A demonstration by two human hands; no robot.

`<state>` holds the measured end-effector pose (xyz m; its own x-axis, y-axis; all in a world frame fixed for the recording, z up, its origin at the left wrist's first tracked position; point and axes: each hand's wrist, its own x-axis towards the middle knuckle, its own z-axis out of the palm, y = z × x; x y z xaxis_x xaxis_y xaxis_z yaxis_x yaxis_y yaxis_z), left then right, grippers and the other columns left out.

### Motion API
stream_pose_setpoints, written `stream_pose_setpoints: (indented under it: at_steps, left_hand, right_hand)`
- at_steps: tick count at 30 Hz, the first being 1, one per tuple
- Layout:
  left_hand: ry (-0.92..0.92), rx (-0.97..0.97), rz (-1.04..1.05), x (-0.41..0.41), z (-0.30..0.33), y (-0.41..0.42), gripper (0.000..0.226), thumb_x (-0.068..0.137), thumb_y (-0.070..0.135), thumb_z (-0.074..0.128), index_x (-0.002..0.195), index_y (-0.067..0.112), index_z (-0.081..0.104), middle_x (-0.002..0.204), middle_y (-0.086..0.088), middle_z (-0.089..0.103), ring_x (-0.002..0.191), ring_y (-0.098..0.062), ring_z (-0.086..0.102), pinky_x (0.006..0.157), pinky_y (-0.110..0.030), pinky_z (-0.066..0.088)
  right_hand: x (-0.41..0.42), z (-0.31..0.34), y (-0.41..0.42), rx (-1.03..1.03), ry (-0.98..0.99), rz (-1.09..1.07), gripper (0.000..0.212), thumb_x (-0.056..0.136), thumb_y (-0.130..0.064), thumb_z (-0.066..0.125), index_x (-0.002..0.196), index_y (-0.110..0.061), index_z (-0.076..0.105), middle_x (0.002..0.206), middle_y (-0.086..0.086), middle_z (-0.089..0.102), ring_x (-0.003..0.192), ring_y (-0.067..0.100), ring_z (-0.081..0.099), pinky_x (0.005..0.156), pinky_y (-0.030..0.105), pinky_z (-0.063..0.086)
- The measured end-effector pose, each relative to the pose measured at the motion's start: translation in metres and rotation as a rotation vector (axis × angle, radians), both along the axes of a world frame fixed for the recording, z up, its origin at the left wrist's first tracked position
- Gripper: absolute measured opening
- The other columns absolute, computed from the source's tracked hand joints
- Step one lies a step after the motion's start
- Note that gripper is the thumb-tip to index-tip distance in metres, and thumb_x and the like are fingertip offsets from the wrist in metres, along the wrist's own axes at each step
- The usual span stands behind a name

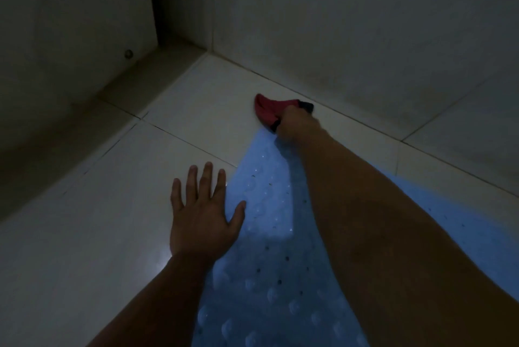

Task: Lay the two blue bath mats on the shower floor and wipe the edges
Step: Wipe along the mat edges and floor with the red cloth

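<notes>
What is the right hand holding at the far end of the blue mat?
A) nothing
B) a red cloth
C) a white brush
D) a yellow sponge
B: the right hand grips a red cloth on the floor tile at the far end of the blue mat.

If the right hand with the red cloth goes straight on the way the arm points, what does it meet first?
Probably the wall. The right hand grips the red cloth at the blue mat's far end, with only a strip of floor tile before it; depth is unclear.
</notes>
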<state>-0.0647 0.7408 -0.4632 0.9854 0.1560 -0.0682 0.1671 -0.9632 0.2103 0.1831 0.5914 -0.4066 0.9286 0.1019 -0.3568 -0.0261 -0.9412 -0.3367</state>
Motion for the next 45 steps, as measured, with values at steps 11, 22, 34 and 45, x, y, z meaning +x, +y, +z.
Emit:
stream_pose_setpoints:
  at_steps: [11,22,34,45]
  left_hand:
    - [-0.079,-0.008,0.017,-0.002,-0.004,0.003,0.078,0.097,0.07,0.024,0.16,0.024,0.028,0.168,-0.011,0.021,0.157,-0.034,0.01,0.123,-0.061,0.006]
    - [-0.036,0.025,-0.001,-0.001,-0.006,0.001,0.072,0.093,0.075,0.013,0.159,0.046,0.011,0.17,-0.008,0.01,0.157,-0.033,0.002,0.123,-0.06,0.002]
    - [-0.011,-0.014,-0.361,0.043,0.029,-0.144,0.07,0.098,0.063,0.026,0.16,0.031,0.019,0.171,-0.007,0.0,0.156,-0.034,-0.013,0.121,-0.065,-0.005]
    - [-0.091,0.063,-0.405,0.024,-0.007,-0.154,0.075,0.096,0.067,0.028,0.16,0.029,0.027,0.171,-0.006,0.012,0.158,-0.032,0.006,0.124,-0.059,0.008]
  right_hand:
    - [-0.066,0.005,-0.154,-0.014,-0.071,-0.111,0.064,0.082,-0.049,0.044,0.137,-0.021,0.061,0.137,0.015,0.061,0.124,0.035,0.058,0.106,0.038,0.045]
    - [-0.072,-0.001,-0.166,-0.042,0.091,-0.033,0.087,0.09,-0.076,0.043,0.16,-0.033,0.015,0.169,0.003,-0.001,0.156,0.029,-0.002,0.126,0.049,0.007]
    - [-0.067,-0.006,-0.173,-0.034,0.112,0.017,0.099,0.084,-0.081,0.046,0.161,-0.032,0.008,0.169,0.003,-0.009,0.155,0.03,-0.009,0.125,0.054,0.004]
    - [-0.074,-0.031,-0.151,-0.14,-0.357,-0.076,0.064,0.093,-0.061,0.048,0.132,-0.011,0.043,0.135,0.013,0.054,0.128,0.037,0.048,0.097,0.055,0.046]
